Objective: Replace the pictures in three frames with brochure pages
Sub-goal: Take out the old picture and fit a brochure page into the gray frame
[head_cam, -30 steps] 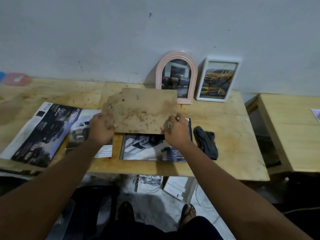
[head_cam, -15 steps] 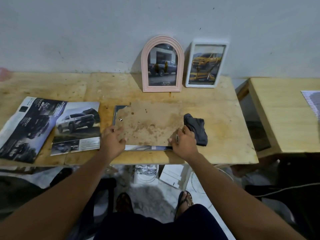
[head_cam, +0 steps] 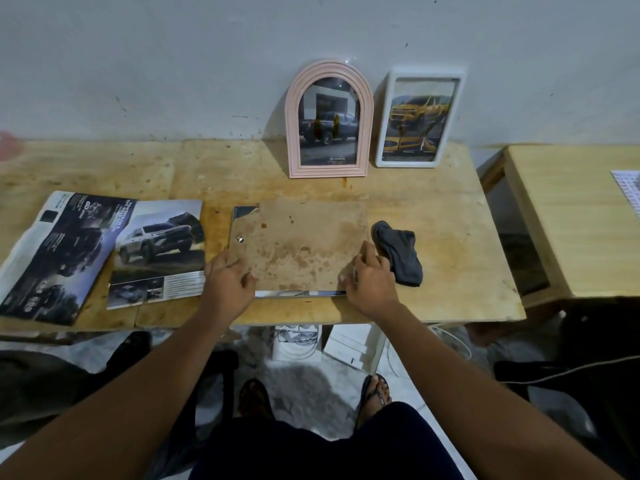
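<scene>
A stained brown backing board (head_cam: 304,244) lies flat on a frame (head_cam: 244,212) that rests face down on the wooden table (head_cam: 450,244). Only the frame's top left corner and near edge show from under the board. My left hand (head_cam: 228,277) holds the board's near left corner, fingers curled over the top. My right hand (head_cam: 371,277) grips its near right edge, with a small metal piece showing between the fingers. A pink arched frame (head_cam: 328,126) and a white rectangular frame (head_cam: 417,119) lean on the wall, each with a truck picture. An open brochure (head_cam: 62,251) and a loose page (head_cam: 159,247) lie at left.
A dark crumpled cloth (head_cam: 398,256) lies just right of the board, beside my right hand. A second wooden table (head_cam: 571,216) stands to the right across a narrow gap. Boxes and cables sit on the floor under the table, near my feet.
Both hands have lowered the backing board from tilted up in the air to flat on the face-down frame, covering the brochure page inside. The view tipped downward.
</scene>
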